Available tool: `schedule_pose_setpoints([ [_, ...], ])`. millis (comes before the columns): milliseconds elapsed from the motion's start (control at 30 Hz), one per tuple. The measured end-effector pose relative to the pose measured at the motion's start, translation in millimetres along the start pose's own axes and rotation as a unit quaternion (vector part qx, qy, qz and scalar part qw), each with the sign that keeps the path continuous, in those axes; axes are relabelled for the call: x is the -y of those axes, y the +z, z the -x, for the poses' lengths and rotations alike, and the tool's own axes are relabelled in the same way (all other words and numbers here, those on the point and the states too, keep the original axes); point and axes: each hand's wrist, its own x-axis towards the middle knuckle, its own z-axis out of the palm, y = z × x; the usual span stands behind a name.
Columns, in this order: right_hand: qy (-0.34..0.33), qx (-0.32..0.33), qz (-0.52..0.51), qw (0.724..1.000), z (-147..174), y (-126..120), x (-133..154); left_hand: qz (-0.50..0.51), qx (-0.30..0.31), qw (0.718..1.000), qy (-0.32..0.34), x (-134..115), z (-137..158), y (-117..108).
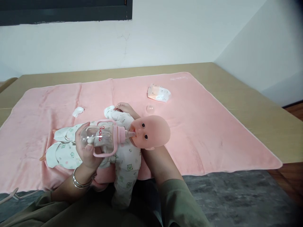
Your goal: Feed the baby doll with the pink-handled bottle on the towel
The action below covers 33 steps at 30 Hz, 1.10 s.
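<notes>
A baby doll [151,132] in a white printed romper lies across the near edge of a pink blanket [201,126], head to the right. My left hand [86,151] grips a clear feeding bottle [104,137] with pink handles and collar, its teat at the doll's mouth. My right forearm [161,167] runs under the doll's head. The right hand itself is hidden behind the doll's head and shoulders.
The blanket covers a tan table [255,104] against a white wall. On the blanket lie a folded white packet [159,93], a small clear cap [150,109] and a crumpled white piece [78,111]. A dark grey floor shows below the table's near edge.
</notes>
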Motion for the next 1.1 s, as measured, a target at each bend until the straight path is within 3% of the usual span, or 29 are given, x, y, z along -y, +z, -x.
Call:
schedule_pose_setpoints([
  [167, 0.011, 0.07, -0.03, 0.997, -11.1, -9.0, 1.7, -0.007, -0.007, 1.0, -0.008, -1.9, 0.0, 2.2],
  [1100, 0.048, 0.047, -0.094, 0.993, -3.5, -7.1, 7.0, 0.016, 0.002, 1.0, 0.007, -2.4, -0.6, 3.1],
])
